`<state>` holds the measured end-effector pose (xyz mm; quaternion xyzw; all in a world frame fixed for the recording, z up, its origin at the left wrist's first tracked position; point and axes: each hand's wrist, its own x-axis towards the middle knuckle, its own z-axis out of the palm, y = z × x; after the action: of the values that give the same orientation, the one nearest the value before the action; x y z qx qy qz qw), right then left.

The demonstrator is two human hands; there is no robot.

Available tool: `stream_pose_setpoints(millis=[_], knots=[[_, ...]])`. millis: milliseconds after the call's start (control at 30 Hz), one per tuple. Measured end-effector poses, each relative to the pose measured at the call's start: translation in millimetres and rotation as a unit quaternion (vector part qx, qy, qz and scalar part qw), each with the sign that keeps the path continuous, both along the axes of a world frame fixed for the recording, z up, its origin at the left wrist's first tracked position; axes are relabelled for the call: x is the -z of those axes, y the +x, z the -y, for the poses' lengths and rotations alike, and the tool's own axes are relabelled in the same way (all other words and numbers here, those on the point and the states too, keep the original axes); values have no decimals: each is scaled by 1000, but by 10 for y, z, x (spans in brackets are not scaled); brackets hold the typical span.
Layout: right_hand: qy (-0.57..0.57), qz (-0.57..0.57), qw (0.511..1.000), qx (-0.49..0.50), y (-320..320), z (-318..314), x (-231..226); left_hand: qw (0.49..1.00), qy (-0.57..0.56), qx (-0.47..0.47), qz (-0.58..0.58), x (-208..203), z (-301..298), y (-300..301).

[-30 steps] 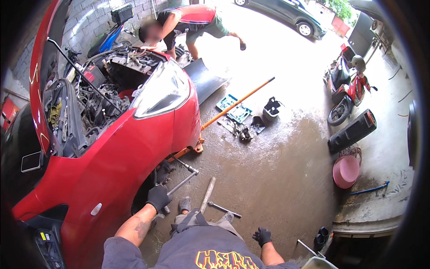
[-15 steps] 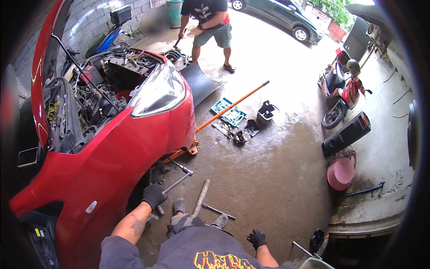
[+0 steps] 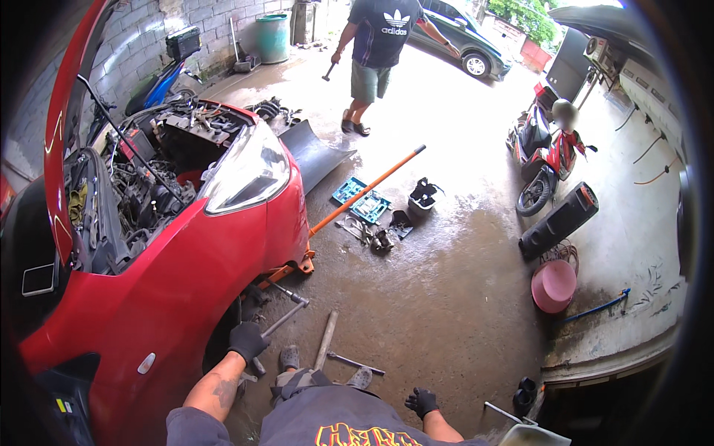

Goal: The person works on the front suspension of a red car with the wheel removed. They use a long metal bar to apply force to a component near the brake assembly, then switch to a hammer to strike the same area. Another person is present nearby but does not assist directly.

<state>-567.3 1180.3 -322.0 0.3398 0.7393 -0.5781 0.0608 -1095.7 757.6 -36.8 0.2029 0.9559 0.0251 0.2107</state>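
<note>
My left hand (image 3: 248, 342) grips the wrench (image 3: 285, 318) beside the car's (image 3: 167, 286) wheel arch | my right hand (image 3: 422, 402), fingers loosely spread | open teal case (image 3: 349, 189) holds tools (image 3: 370, 208) | white tub (image 3: 422, 211) holds dark things (image 3: 425, 195)

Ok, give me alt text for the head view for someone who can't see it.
A black-gloved left grip holds a wrench beside a red car with its hood up; the right grip is gloved and empty. Beyond an orange handle and blue tool case, another person holds a hammer.
</note>
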Motion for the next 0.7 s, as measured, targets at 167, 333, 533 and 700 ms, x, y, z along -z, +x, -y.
stream_pose_setpoints(millis=[167, 333, 533, 700], knots=[[-43, 70, 996, 19, 96, 58, 172, 1000, 17, 0, -7, 12, -47, 18], [176, 171, 919, -307, -660, 628, -630, 999, -27, -18, -21, -93, 317, -25], [-377, 60, 880, 284, -641, 547, -838, 1000, 23, -18, -2, -169, 80, 13], [-70, 93, 993, -16, -417, 492, -418, 999, 43, -20, -25, 71, 99, 4]])
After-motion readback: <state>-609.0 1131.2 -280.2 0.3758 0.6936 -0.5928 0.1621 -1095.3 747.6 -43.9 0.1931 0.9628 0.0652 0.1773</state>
